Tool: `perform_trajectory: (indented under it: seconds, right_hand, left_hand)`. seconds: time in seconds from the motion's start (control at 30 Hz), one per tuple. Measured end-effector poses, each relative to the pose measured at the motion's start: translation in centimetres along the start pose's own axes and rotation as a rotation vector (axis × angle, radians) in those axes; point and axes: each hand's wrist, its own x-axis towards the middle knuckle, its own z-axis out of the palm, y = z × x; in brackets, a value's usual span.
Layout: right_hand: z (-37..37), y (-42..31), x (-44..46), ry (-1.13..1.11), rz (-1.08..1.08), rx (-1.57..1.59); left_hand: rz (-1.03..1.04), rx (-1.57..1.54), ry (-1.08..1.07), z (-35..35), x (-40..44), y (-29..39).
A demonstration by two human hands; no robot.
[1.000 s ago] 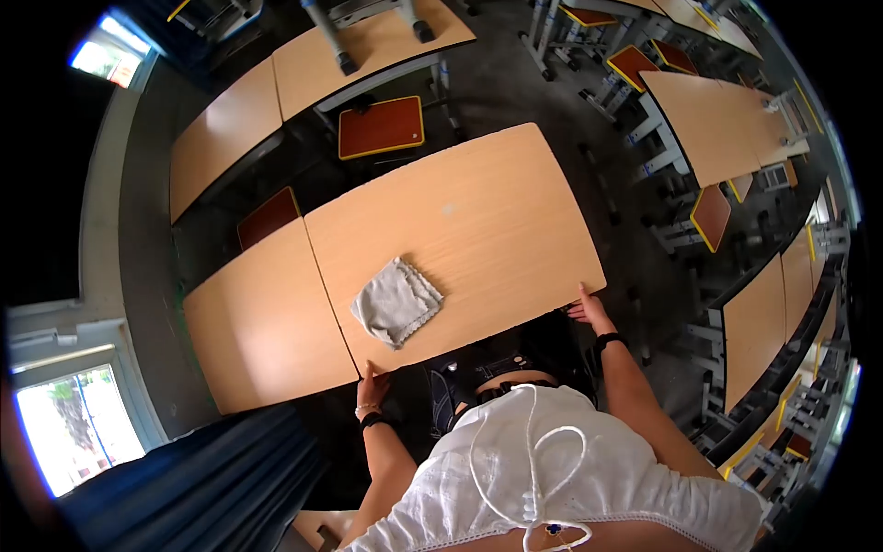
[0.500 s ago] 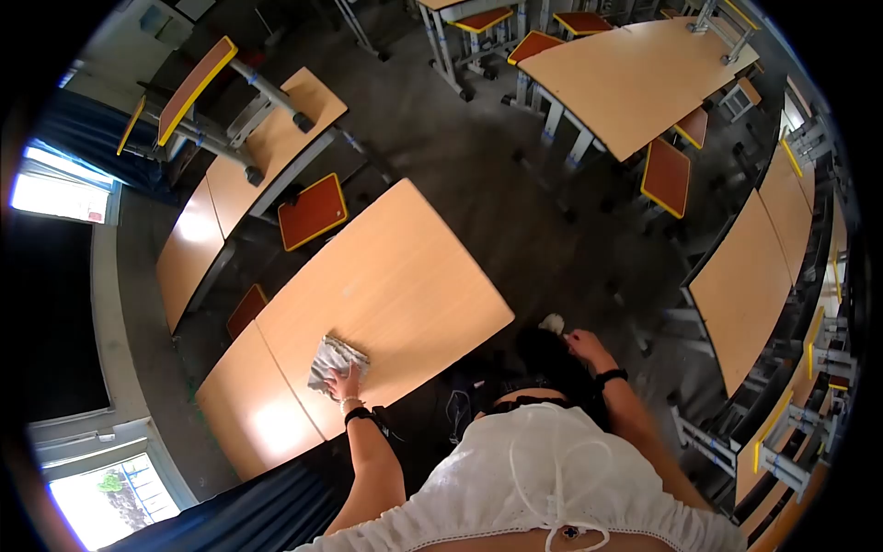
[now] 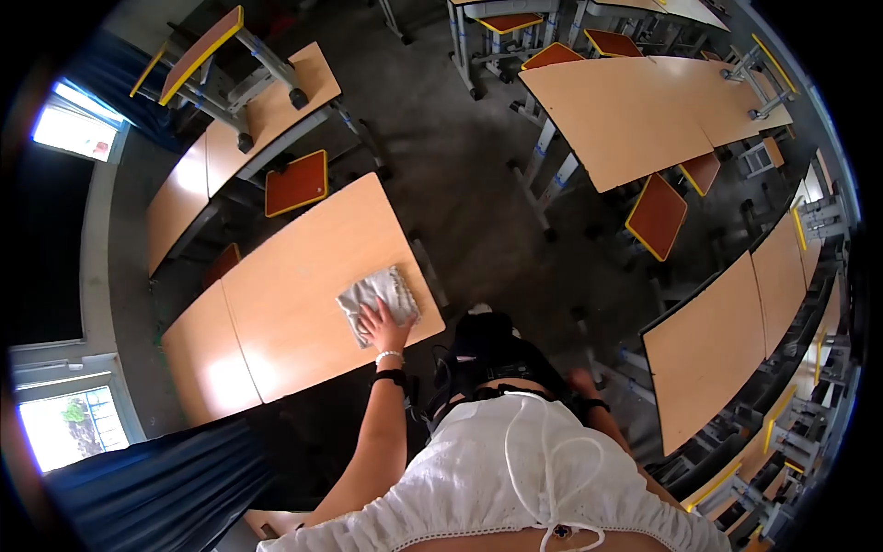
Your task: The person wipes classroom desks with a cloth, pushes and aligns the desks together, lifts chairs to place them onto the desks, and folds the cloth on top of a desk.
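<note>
My left hand (image 3: 384, 327) lies on a folded grey-white cloth (image 3: 372, 296), its fingers spread and pressing it against the desk top. Under the cloth is a light wood-coloured desk (image 3: 303, 267), and the cloth sits near its right end. A pale bracelet and a black band circle my left wrist. Beside my right thigh hangs my right hand (image 3: 581, 381), dark and blurred, away from any desk. Its fingers cannot be made out.
An upturned stool (image 3: 204, 57) rests on the desk at the upper left. A red-brown stool (image 3: 297, 183) stands behind my desk. More desks (image 3: 635, 110) and stools (image 3: 657, 217) are on the right. A blue curtain (image 3: 166, 483) hangs by the window at lower left.
My left hand and the cloth have slid right across the desk, and the cloth now lies flatter and wider. My right hand has dropped back closer to my body. The whole view has shifted.
</note>
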Motion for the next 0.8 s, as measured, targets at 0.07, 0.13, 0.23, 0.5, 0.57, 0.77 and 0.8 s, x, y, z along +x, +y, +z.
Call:
perform_trajectory:
  seconds: [0.07,0.13,0.23,0.5,0.57,0.77,0.8]
  right_hand:
    - [-1.9,0.1,0.9,-0.074,0.102,0.075]
    - [-4.0,0.0,2.7,-0.138,0.207,0.156]
    - [-10.0,-1.8,5.0,-0.235,0.493,0.447]
    - [-15.8,1.3,16.1,-0.331,0.663,0.48]
    - [-16.5,2.3,20.6,-0.364,0.632,0.522]
    - [-24.6,-3.1,33.7,-0.434,0.356,0.471]
    - [-25.2,-3.0,36.4,-0.424,0.301,0.468]
  left_hand:
    - [-0.015,0.007,0.043,1.0,0.3,0.0]
    - [-0.021,-0.004,0.05,0.8,0.3,0.3]
    - [-0.036,-0.011,0.041,0.8,0.8,0.5]
    - [-0.257,-0.058,0.127,-0.9,6.9,4.0]
    - [-0.278,-0.105,0.166,-1.3,9.8,4.6]
    - [-0.452,-0.144,0.184,-3.8,13.8,7.4]
    - [-0.468,-0.156,0.23,-3.5,14.3,7.6]
